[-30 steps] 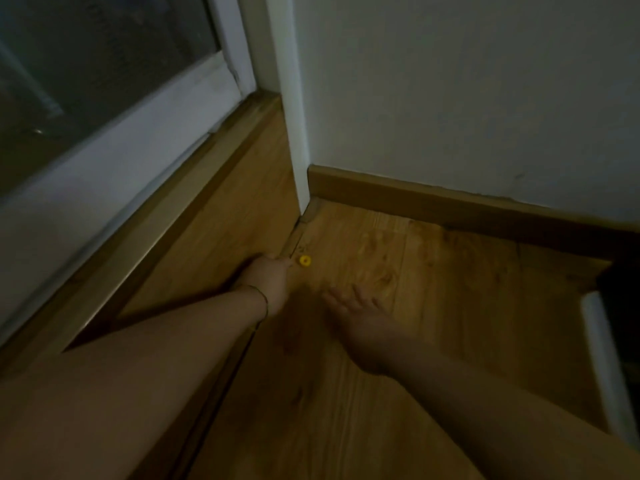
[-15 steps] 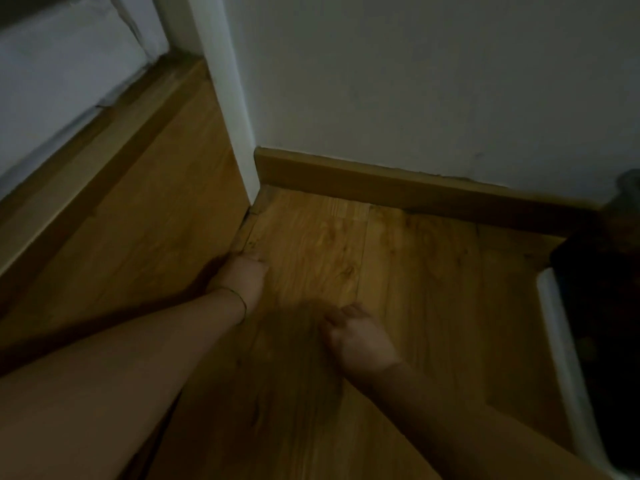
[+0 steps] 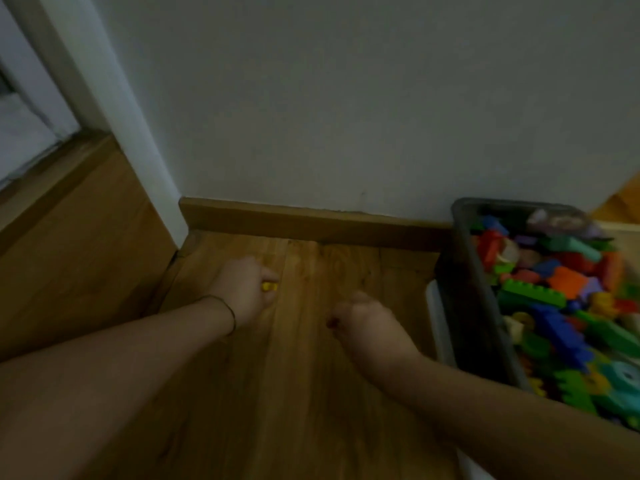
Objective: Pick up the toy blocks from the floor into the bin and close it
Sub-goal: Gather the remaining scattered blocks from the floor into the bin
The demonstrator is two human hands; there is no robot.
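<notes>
A pale wall fills the upper half of the frame and meets the wooden floor at a brown skirting board. At the upper left a white door post comes down to the floor corner, and left of it a wooden sill runs along the floor's left edge. The bare floor between that sill and the bin is open apart from the two hands.

The dark grey bin stands at the right edge of the frame, its far corner against the skirting, uncovered and heaped with coloured toy blocks. A white edge shows along the foot of its left wall.

Two bare forearms reach in from the bottom corners. The left hand, a thin band on its wrist, sits near the floor corner with its fingers curled round a small yellow block, low over the boards. The right hand lies at the centre, just left of the bin, with its fingers curled under; nothing shows in it.
</notes>
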